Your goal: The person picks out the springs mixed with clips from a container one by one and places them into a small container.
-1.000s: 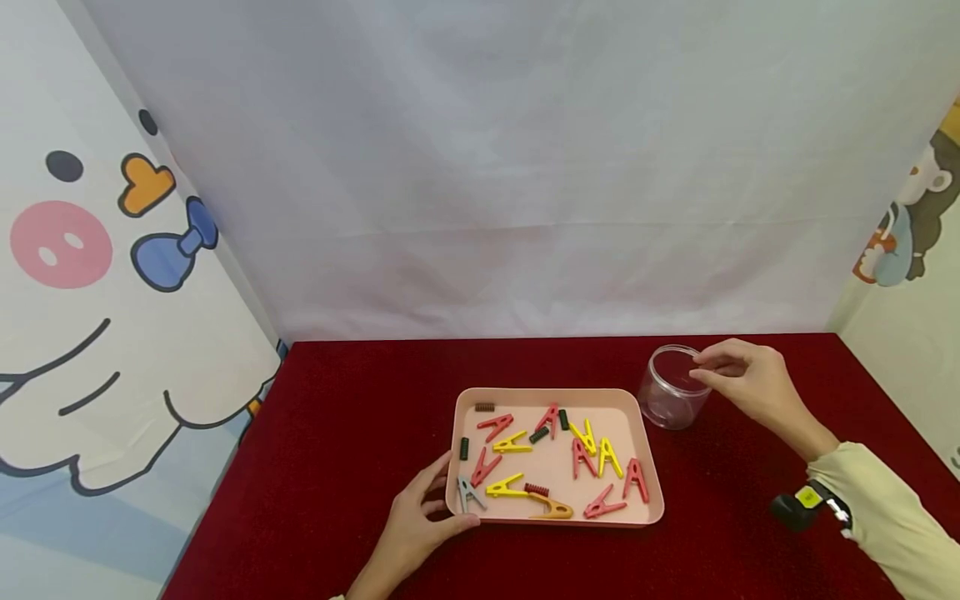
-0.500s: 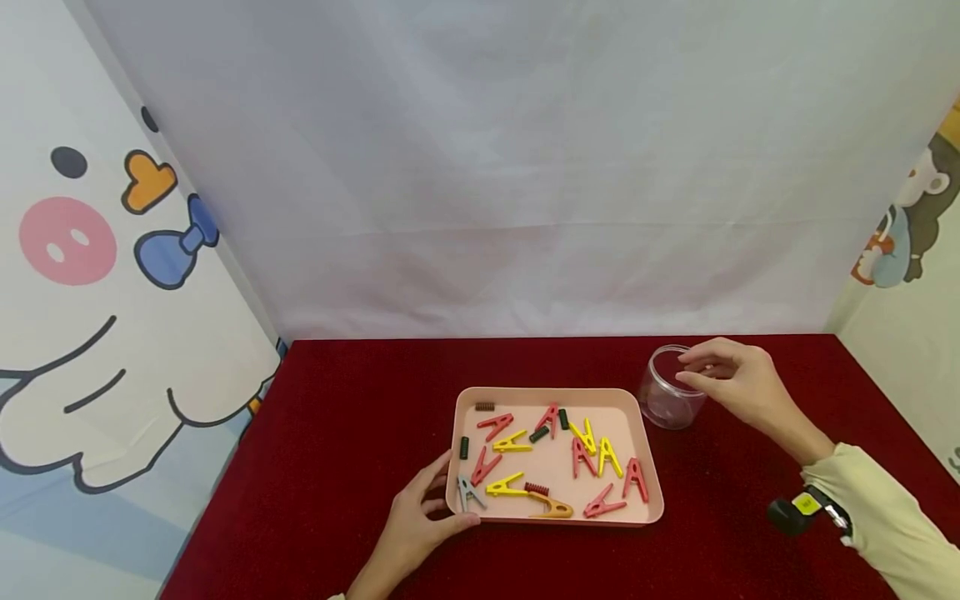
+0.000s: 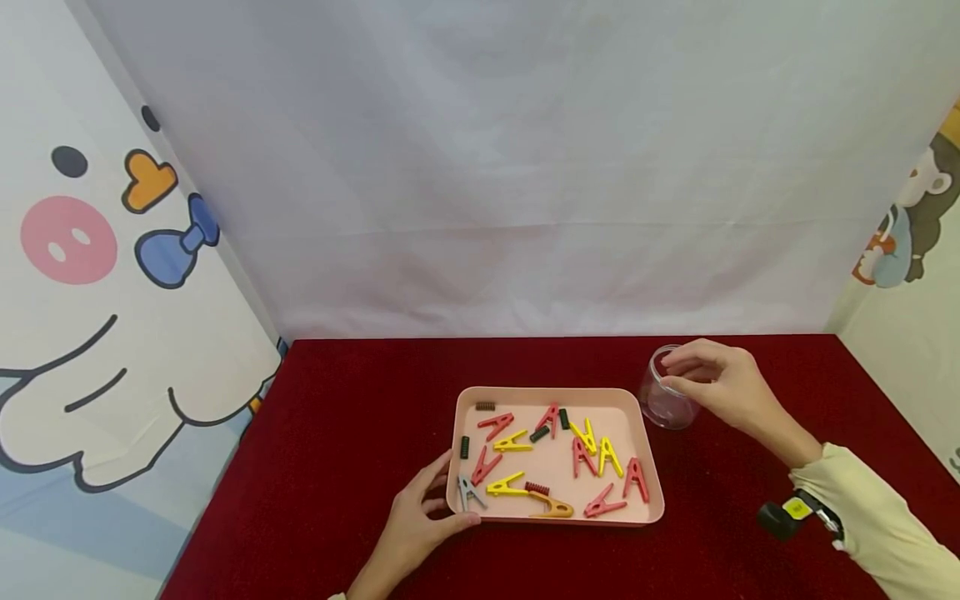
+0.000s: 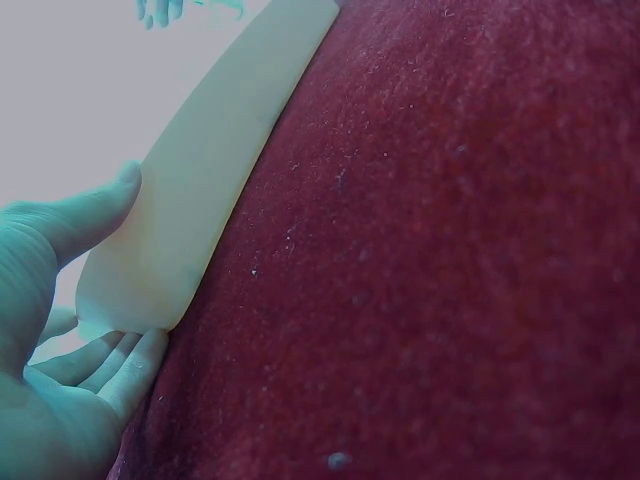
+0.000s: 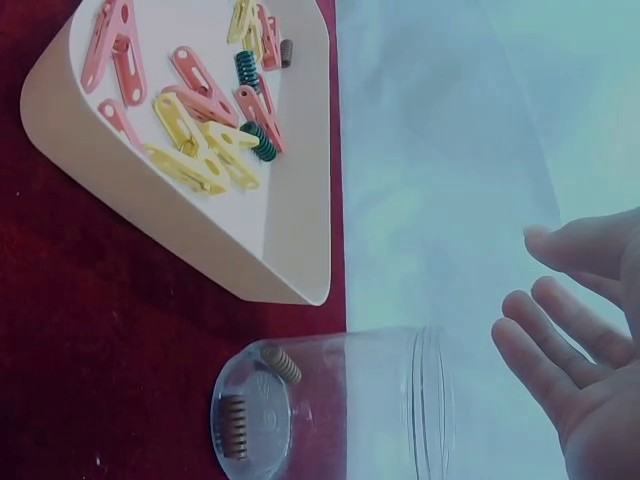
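Our left hand grips the pink tray; our right hand, fingers parted, empty, mustn't bump the clear jar.

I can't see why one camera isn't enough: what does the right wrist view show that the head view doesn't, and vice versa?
Only the right wrist view lets you make out two coil springs inside the clear jar.

Only the head view shows the left hand gripping a corner of the pink tray, plus its grey clip and orange clip.

Both show the right hand near the jar, and red clips, yellow clips and green springs in the tray.
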Demonstrator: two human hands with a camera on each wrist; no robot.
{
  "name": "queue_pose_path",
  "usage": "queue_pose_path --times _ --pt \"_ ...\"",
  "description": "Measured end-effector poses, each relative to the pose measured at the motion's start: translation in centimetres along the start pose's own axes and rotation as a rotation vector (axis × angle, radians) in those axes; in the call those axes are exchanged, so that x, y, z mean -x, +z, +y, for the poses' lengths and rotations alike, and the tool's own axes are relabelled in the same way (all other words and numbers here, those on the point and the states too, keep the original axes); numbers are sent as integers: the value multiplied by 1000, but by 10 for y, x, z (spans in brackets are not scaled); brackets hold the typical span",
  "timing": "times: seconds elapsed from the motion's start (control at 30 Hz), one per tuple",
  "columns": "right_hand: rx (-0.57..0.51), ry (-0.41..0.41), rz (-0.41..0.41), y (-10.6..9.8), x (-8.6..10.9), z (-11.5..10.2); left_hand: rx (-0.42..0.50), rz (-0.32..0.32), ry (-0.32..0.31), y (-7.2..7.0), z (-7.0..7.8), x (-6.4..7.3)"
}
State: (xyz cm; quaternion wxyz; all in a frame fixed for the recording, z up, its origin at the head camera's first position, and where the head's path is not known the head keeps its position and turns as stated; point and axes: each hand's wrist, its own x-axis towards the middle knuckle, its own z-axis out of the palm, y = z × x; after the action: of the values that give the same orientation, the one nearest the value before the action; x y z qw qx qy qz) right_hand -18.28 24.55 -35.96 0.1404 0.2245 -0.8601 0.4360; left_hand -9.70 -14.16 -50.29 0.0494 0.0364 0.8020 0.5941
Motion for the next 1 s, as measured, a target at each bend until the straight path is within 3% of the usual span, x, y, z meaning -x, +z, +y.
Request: queue_pose_path --times 0.33,0.57,1.0 --pt "-31 10 -37 15 0 36 1 -4 -4 1 2 1" --pt "-33 7 -50 25 1 35 7 -8 -3 0 2 1" --pt "60 -11 -92 40 -1 39 -1 -6 4 0 1 1"
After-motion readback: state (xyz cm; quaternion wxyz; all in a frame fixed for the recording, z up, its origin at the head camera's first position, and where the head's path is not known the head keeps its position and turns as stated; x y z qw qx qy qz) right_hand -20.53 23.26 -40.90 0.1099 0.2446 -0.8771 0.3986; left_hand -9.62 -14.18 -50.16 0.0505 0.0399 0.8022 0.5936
